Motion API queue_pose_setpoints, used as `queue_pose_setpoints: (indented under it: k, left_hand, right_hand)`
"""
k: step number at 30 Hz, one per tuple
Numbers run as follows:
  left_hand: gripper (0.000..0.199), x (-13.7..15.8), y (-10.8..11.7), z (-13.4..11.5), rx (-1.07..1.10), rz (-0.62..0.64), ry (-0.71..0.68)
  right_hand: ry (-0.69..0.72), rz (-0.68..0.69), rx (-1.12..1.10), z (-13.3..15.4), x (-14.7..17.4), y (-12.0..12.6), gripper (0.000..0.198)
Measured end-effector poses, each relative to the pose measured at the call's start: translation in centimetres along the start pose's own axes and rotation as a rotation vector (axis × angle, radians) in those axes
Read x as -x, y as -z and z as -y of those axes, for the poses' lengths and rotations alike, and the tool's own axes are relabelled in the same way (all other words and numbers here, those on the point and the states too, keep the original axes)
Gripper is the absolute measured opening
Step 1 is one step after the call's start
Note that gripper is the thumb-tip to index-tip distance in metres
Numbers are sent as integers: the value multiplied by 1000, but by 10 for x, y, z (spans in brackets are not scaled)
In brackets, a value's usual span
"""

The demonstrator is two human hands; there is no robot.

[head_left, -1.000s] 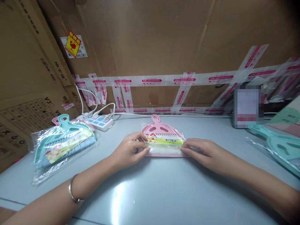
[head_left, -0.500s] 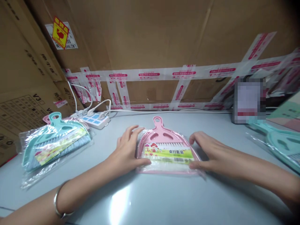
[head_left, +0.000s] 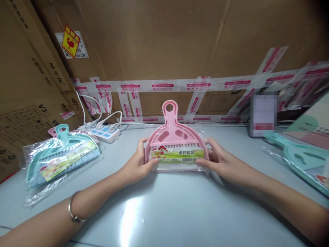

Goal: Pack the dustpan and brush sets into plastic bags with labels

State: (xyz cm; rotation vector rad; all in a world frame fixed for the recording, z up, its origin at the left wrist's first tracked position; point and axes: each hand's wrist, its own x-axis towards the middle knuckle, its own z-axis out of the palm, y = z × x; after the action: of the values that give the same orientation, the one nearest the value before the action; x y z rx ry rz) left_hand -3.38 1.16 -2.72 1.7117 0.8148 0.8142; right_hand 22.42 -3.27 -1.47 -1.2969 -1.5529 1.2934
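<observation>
Scanning left to right, I find a clear-bagged teal plastic dustpan-and-brush set [head_left: 64,154] lying apart; the left hand [head_left: 138,164] clamped on a clear-bagged pink plastic dustpan-and-brush set [head_left: 176,140], centrally placed, now tilted handle-up rather than flat; the right hand [head_left: 221,162] gripping its opposite edge. I judge it firmly controlled.

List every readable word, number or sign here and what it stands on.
"桌扫套装": label of the pink dustpan set.
"V3": left carton.
"LM270W", ending unclear: white sticker on the rear carton.
Broken-glass sign: red-and-yellow sticker overlapping it; its characters are too blurred.
Too small or blurred: the tape print, other carton print, the left teal set.
</observation>
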Motion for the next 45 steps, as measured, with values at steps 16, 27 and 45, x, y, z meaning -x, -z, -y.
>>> queue_pose_setpoints:
  k: [16,27,45]
  left_hand:
    - [59,2,-20,-13,159,-203,15]
    - [55,4,-27,-20,326,-388,13]
    - [35,-24,33,-11,-75,-585,50]
  right_hand:
    - [715,-600,728,9,7,-11,48]
    - [284,-487,66,11,5,-31,20]
    - [-183,-170,-678,4,3,-41,24]
